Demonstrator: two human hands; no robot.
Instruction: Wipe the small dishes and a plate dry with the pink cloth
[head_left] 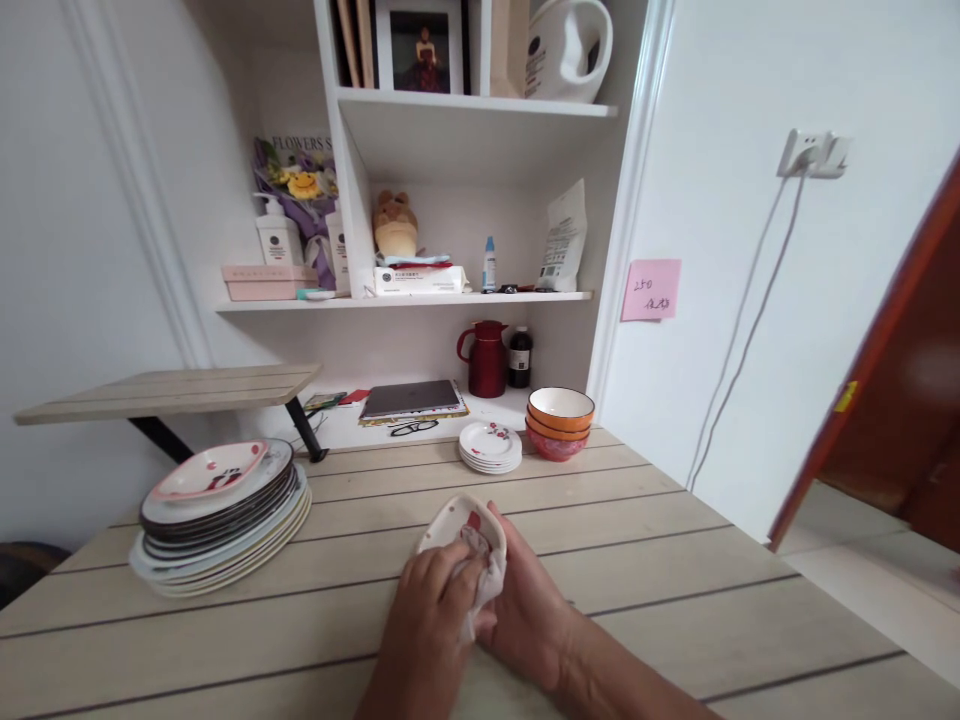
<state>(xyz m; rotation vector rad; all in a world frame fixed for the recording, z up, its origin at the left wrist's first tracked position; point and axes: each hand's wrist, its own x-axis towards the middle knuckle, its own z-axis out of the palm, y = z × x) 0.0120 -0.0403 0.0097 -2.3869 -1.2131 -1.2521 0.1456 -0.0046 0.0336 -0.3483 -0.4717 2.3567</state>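
Note:
A small cream dish (445, 522) with red marks on its inside is tilted up above the table near the front. My right hand (529, 605) grips it from the right, with the fingers behind the rim. My left hand (433, 598) is closed on a crumpled white cloth (489, 575), pressed against the dish's inner face. Part of the dish is covered by the cloth and fingers. To the left stands a stack of plates (225, 545), topped by a pink-rimmed dish (214, 472). Farther back are a pile of small white plates (490, 447) and stacked orange and red bowls (559, 425).
The slatted wooden table (645, 560) meets a white shelf unit (480, 130). A raised wooden board (172, 390) overhangs the back left. Behind the plates lie glasses (414, 428) and a laptop (412, 398), with a red jug (487, 360) and dark bottle (520, 358) beyond.

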